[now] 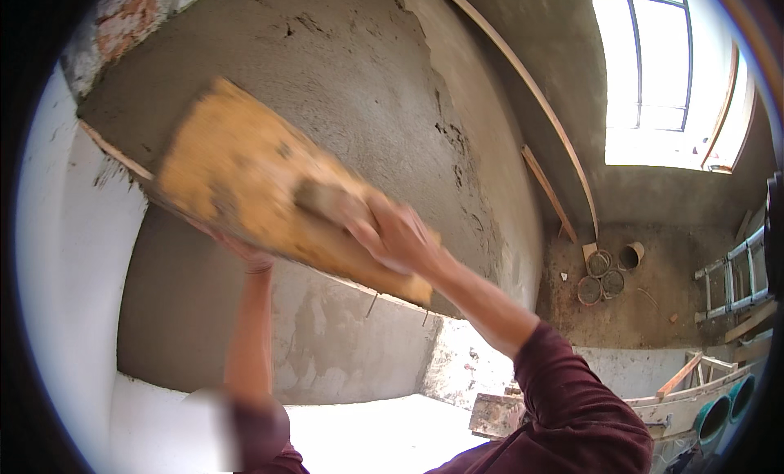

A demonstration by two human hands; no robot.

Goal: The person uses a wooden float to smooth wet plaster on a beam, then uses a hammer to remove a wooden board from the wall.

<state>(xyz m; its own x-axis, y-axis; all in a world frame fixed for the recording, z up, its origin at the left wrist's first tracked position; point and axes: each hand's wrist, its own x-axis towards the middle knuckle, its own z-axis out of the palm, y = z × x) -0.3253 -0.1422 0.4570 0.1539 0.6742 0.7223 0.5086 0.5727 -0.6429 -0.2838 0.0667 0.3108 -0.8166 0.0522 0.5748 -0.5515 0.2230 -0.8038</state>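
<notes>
A long yellow plastering float (245,147), smeared with grey mortar and blurred by motion, lies slantwise over the wet grey plaster (351,74) of the wall. My right hand (400,233) is closed around the handle (325,201) on its back. Below the float's lower edge, my left hand (245,252) is raised near a thin wooden strip (351,284) along the plaster's edge. The float and that edge hide its fingers, so I cannot see whether it holds anything. Two nails (372,305) stick out under the strip.
Several buckets (599,263) stand on the dirty floor at the right, near long boards (549,190) leaning on the wall. A metal ladder (731,282) lies at the far right, with green-rimmed tubs (713,418) closer in. Daylight enters through a barred window (660,66).
</notes>
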